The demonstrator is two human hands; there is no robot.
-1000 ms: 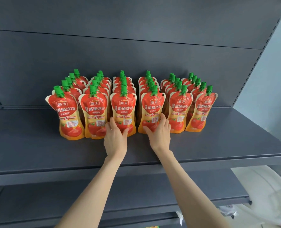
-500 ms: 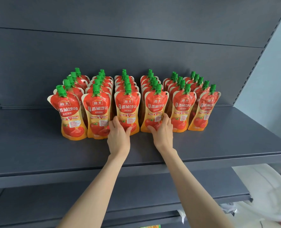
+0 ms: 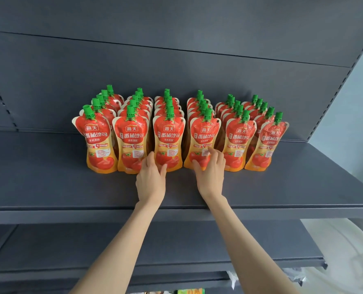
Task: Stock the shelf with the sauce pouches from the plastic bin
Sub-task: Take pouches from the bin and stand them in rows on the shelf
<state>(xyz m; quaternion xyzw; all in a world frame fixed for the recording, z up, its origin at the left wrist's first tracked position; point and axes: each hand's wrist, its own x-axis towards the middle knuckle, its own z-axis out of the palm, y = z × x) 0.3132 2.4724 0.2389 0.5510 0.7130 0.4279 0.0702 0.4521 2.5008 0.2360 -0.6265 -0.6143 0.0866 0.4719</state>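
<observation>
Grey shelf (image 3: 49, 187) holds the sauce pouches (image 3: 131, 136) in six rows just beyond my fingertips, where my left hand (image 3: 150, 181) and right hand (image 3: 210, 177) press loosely spread fingers on the two middle front ones, and too strong a push may topple them.

Open shelf (image 3: 38, 179) flanking packed pouches (image 3: 169, 135)

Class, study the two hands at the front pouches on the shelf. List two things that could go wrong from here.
1. The left hand and right hand touch low on the third front pouch and fourth front pouch; a hard push might topple the rows behind.
2. The far-right front pouch leans rightward; a jostle could tip it over.
</observation>
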